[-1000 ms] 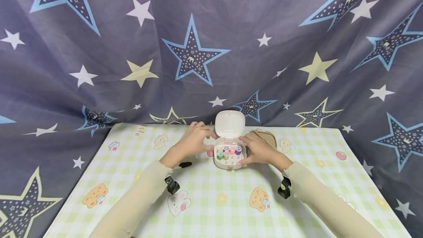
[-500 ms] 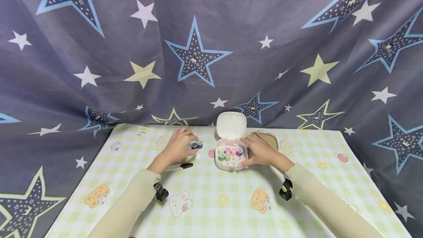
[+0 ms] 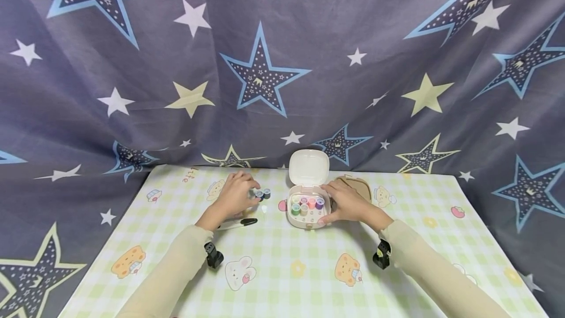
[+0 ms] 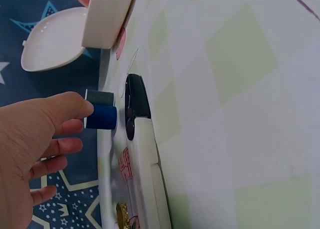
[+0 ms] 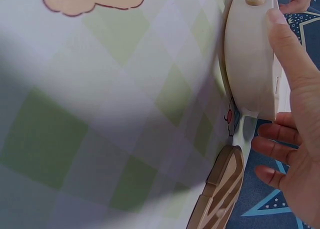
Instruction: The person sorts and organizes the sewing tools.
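Two thread spools, one blue (image 4: pixel 102 117) and one dark green (image 4: pixel 101 97), stand side by side on the table. My left hand (image 3: pixel 236 193) is right beside them, thumb tip at their edge and the other fingers apart. A white sewing box (image 3: pixel 309 224) stands with its lid (image 3: pixel 309 167) raised at the back. Inside it, several coloured spools (image 3: pixel 303 209) sit in rows, with bare pegs in front. My right hand (image 3: pixel 346 200) grips the box's right side, thumb on the front rim; in the right wrist view its other fingers are partly behind the box.
A long white item with a black end (image 4: pixel 137 99) lies just in front of the left hand. Behind the right hand lies a brown tray-like piece (image 3: pixel 359 185). A star-patterned curtain (image 3: pixel 282 87) hangs at the table's back edge.
The left hand has drawn back leftward from the box, and two spools show beside it. Its fingers have since spread a little from them. The right hand stays on the box.
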Action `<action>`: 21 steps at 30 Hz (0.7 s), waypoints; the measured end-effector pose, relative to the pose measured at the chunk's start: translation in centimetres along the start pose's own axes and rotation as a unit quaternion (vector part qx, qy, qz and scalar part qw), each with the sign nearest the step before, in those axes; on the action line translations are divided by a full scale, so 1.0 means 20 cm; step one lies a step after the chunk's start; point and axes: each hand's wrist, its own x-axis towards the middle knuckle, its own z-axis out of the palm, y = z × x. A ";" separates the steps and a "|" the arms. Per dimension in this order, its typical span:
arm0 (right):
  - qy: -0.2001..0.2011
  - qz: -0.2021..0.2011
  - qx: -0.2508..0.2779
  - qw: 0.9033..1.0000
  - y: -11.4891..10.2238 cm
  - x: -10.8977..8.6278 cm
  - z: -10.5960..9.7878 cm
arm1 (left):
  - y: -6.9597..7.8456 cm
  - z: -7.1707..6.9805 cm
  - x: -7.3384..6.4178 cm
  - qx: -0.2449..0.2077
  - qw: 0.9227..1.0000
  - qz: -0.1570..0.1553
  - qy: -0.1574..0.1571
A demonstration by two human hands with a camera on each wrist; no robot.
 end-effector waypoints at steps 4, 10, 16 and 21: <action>-0.001 0.001 0.003 1.000 0.00 0.00 0.00 | 0.00 0.01 0.01 0.003 1.000 -0.002 -0.005; 0.003 -0.002 -0.003 1.000 0.00 0.00 0.00 | -0.01 0.01 0.02 0.004 1.000 -0.005 -0.010; 0.000 -0.001 -0.002 1.000 0.00 0.00 0.00 | 0.00 0.03 0.04 0.009 1.000 -0.005 -0.015; -0.002 -0.001 -0.002 1.000 0.00 0.00 0.00 | -0.01 0.04 0.04 0.007 1.000 -0.001 -0.012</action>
